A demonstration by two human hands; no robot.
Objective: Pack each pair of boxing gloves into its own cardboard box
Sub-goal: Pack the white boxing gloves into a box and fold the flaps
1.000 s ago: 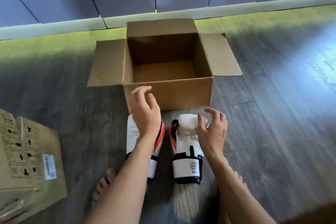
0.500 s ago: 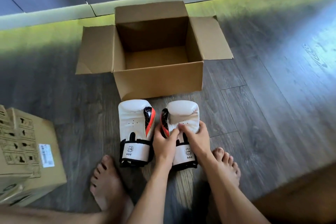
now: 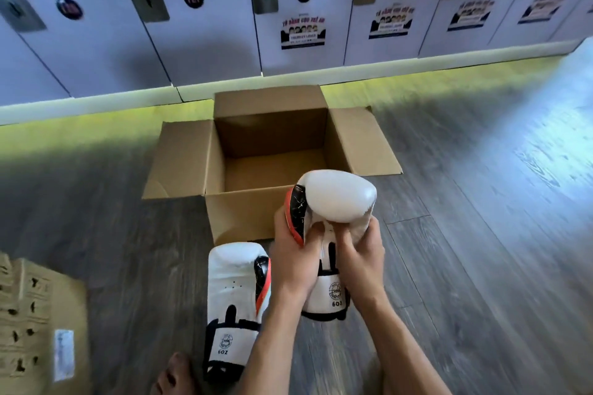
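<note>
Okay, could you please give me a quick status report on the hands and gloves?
Left hand, right hand grip raised glove at near wall of open box. Second glove on floor. Flaps out, nothing blocking.

"6OZ" on held glove, floor glove; "127", "128" on lockers

Bare hands, forearms; bare foot

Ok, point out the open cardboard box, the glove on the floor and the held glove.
open cardboard box (image 3: 240, 218): head view, on its near wall.
glove on the floor (image 3: 232, 279): head view, on its white middle panel.
held glove (image 3: 340, 199): head view, on its white padded end.
</note>
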